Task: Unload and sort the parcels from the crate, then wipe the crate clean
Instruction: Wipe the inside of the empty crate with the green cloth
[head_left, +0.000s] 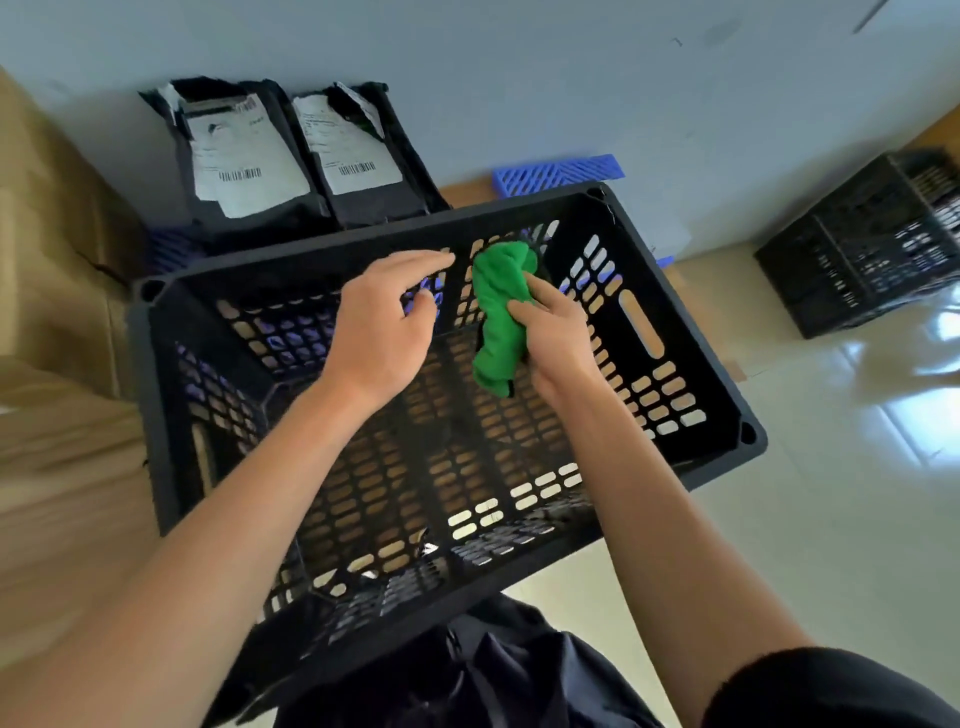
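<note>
A black slatted crate (685, 332) fills the middle of the view, with no parcels inside it. My right hand (558, 338) grips a bunched green cloth (501, 317) over the crate's far half. My left hand (387, 322) hovers just left of the cloth with fingers loosely spread, holding nothing. Two black parcels with white labels lean against the wall behind the crate, a left parcel (234, 156) and a right parcel (358, 150).
A second black crate (862, 244) stands on the floor at the right. A blue slatted pallet (558, 174) lies by the wall behind the crate. Brown cardboard boxes (47, 270) rise at the left. Pale tiled floor lies to the right.
</note>
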